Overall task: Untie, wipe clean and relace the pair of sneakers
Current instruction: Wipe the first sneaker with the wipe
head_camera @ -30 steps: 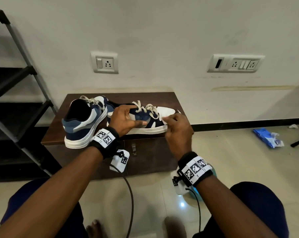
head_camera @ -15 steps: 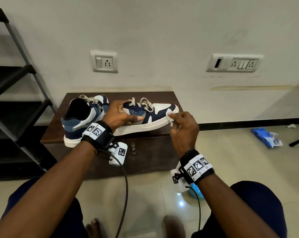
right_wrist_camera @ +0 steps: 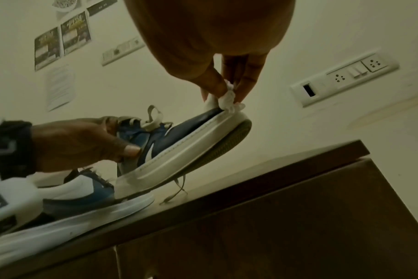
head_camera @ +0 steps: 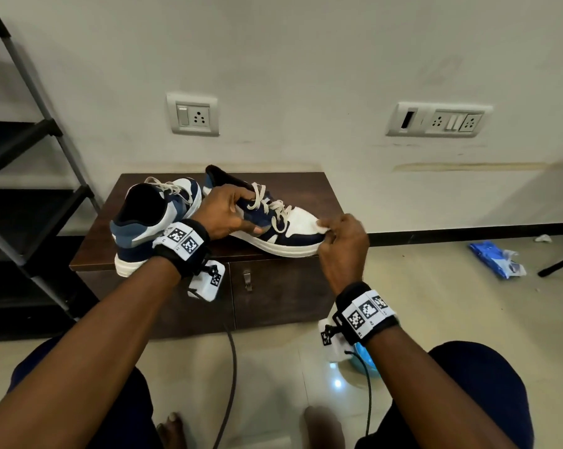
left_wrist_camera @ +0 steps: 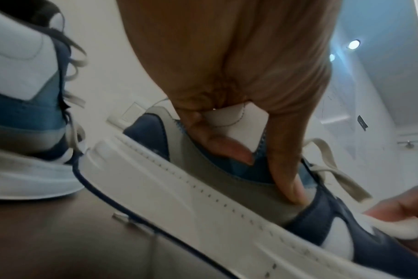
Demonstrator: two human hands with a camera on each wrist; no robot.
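The left hand [head_camera: 223, 210] grips the held sneaker [head_camera: 275, 222] at its middle, thumb curled against the near side panel and fingers [left_wrist_camera: 284, 169] wrapped over the laced top. That sneaker is lifted and tilted above the tabletop [head_camera: 309, 192], its toe raised clear of the wood in the right wrist view and its heel end down near the second sneaker [head_camera: 150, 225]. At the toe of the held sneaker, the right hand [head_camera: 343, 241] pinches a small white wad of tissue [right_wrist_camera: 227, 99] between thumb and fingertips and presses it onto the toe cap where upper meets white sole. A loose lace [right_wrist_camera: 177, 190] hangs from the held sneaker down to the tabletop. The second sneaker stands on its sole just left of the held sneaker, heel toward the person, its heel overhanging the front edge. Beyond the held sneaker, a wall socket [head_camera: 192, 115] is mounted on the wall, and well to its right a crumpled blue packet [head_camera: 497, 259] lies on the floor.
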